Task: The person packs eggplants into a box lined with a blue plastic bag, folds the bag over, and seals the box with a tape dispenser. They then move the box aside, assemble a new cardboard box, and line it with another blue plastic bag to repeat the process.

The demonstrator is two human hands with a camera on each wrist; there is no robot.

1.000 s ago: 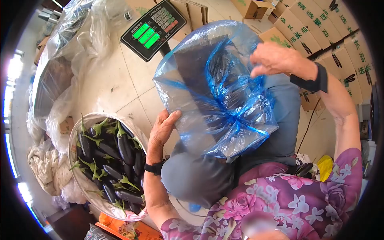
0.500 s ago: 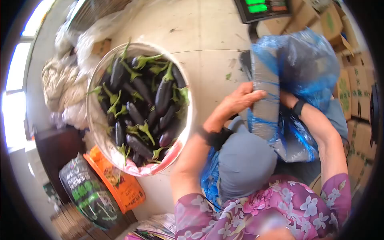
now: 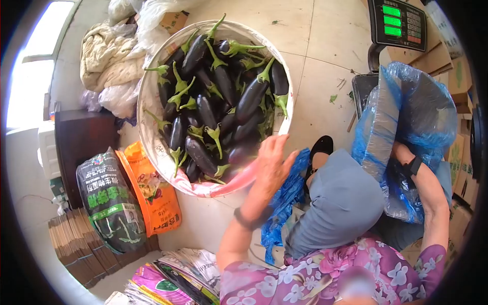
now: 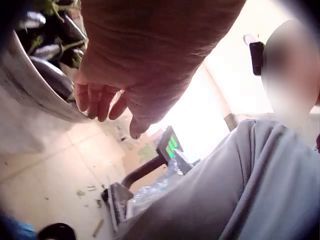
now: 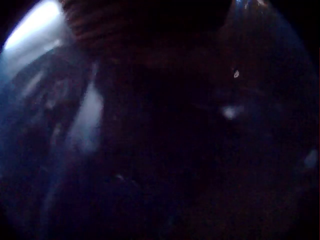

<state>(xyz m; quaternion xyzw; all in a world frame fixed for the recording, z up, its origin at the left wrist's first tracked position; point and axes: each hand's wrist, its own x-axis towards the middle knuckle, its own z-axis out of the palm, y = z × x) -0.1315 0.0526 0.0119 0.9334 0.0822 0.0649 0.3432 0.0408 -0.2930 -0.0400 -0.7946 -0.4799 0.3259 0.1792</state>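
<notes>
Many dark eggplants with green stems fill a round white tub, which has a pinkish cloth or film along its near edge. My left hand is at the tub's near right rim, fingers straight and spread, holding nothing. In the left wrist view the left hand hangs beside the rim, fingers pointing down. A see-through blue plastic bag stands wide-mouthed by my right leg, with a flat-sided wall. My right hand reaches into it; its fingers are hidden, and the right wrist view is almost black.
A scale display with green digits stands behind the bag. Crumpled blue plastic lies between tub and legs. To the left are a dark printed sack, an orange bag and stacked flat cardboard. Cardboard boxes line the right.
The head view has swung left toward the tub. My left hand has left the bag's edge and moved over to the tub's rim. My right hand has gone from outside the bag into it.
</notes>
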